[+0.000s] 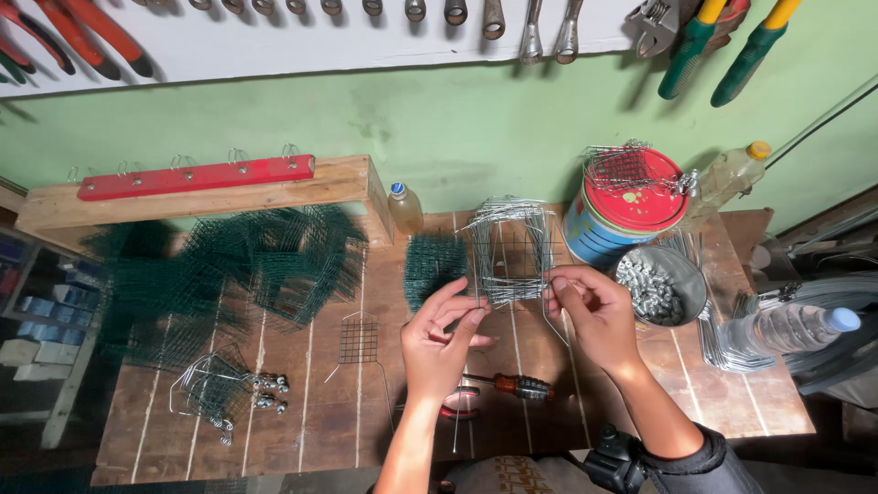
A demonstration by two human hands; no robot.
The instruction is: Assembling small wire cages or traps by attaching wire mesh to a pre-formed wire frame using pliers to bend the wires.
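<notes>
Both hands on a small cage of bare silver wire mesh [508, 252].
I see my left hand [439, 340] and right hand [594, 311] pinching its lower edge (an orange-handled screwdriver [512, 385] lies just below them).

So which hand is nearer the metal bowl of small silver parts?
Right. The right hand sits just left of the metal bowl, nearly touching its rim. The left hand is farther left, beyond the wire mesh piece.

Both hands' fingers [476, 316] pinch a wire mesh cage [512, 252] over the workbench [320, 402].
</notes>
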